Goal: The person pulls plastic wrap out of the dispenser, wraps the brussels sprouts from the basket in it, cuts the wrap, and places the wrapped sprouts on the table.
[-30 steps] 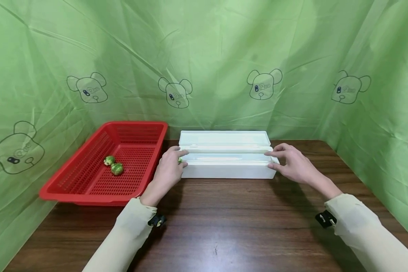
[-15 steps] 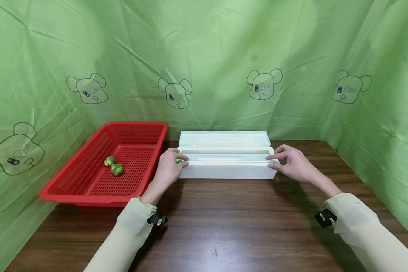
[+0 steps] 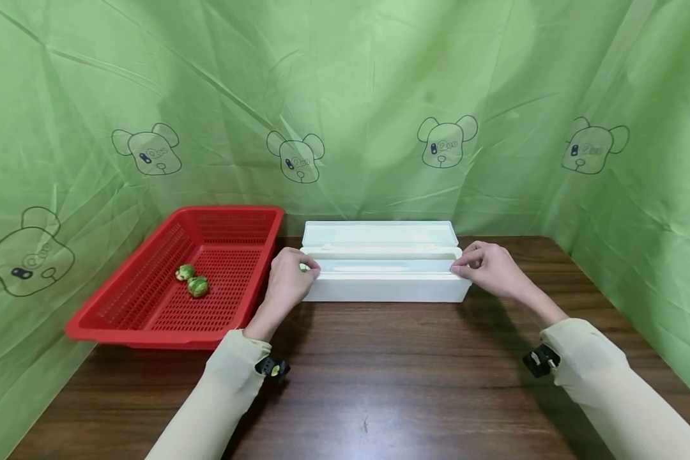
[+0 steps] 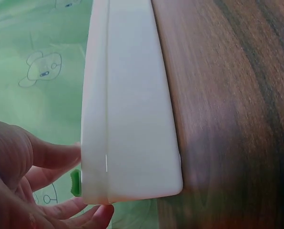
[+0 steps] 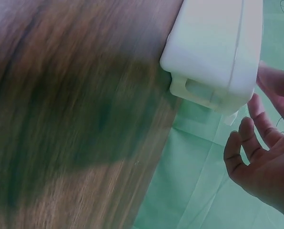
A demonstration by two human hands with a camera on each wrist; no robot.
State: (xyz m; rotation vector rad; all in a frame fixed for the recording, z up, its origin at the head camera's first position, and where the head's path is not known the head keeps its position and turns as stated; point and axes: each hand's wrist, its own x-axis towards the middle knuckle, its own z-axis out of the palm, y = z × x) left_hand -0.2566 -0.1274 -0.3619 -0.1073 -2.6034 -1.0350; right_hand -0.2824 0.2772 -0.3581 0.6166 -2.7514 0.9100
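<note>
A long white cling film dispenser (image 3: 385,291) lies on the table, its hinged lid (image 3: 379,233) tipped back. Glossy clear cling film (image 3: 382,266) spans its opening. At the front left corner, my left hand (image 3: 286,276) pinches the film's edge between thumb and index finger. My right hand (image 3: 491,268) does likewise at the right corner. The film is too clear to follow between the fingertips. In the left wrist view, a green tab (image 4: 76,183) shows beside the left hand (image 4: 15,167). The right wrist view shows the dispenser's slotted end (image 5: 199,91) beside the right hand (image 5: 270,162), whose lower fingers are loosely bent.
A red perforated basket (image 3: 167,335) stands left of the dispenser, close to my left forearm. Two small green Brussels sprouts (image 3: 198,286) lie in it. Green curtain (image 3: 374,96) surrounds the brown wooden table (image 3: 402,383) at the back and sides.
Both hands have closed thumb to index finger at the dispenser's front corners, where gaps showed before. The wrists have shifted slightly inward. Dispenser, basket and sprouts stay in place.
</note>
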